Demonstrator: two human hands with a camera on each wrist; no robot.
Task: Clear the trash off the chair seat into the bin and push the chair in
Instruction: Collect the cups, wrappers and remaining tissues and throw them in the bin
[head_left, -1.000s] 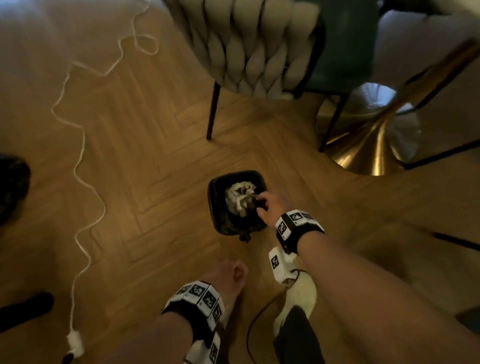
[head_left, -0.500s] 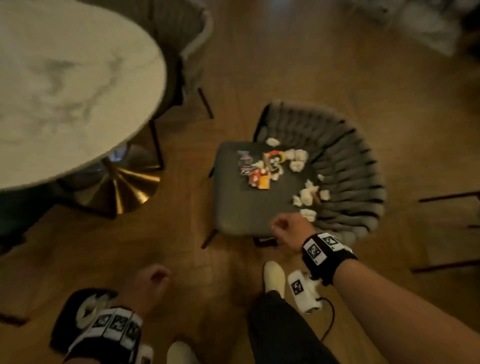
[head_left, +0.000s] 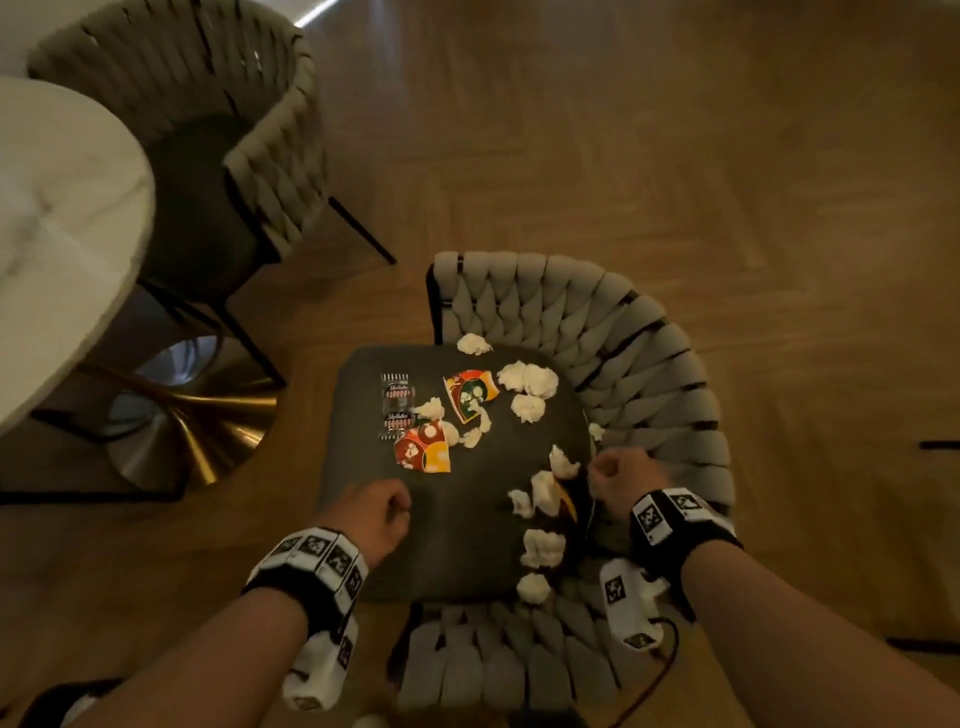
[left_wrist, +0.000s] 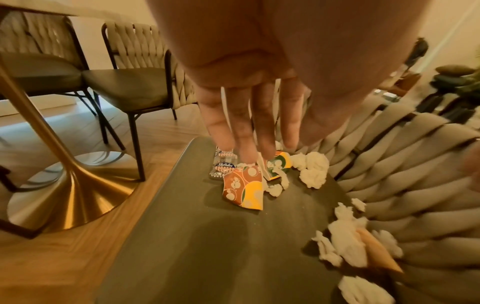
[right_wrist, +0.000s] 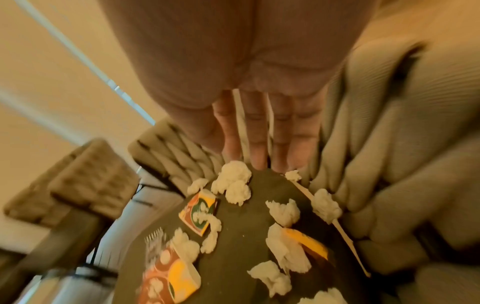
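I'm looking straight down on the chair (head_left: 457, 519), its dark seat ringed by a woven grey back. My left hand (head_left: 371, 512) hangs over the seat's near left edge, fingers curled, nothing in it that I can see. My right hand (head_left: 621, 480) sits at the right edge by the weave, fingers tucked under, close to the tissue wads (head_left: 543, 545). More white wads (head_left: 527, 384) lie toward the back. Between them, two printed paper scraps (head_left: 423, 449) and a clear candy wrapper (head_left: 397, 405). Off left, the white round table (head_left: 57, 223) on its gold base (head_left: 192, 415), a second chair (head_left: 208, 156) beside it.
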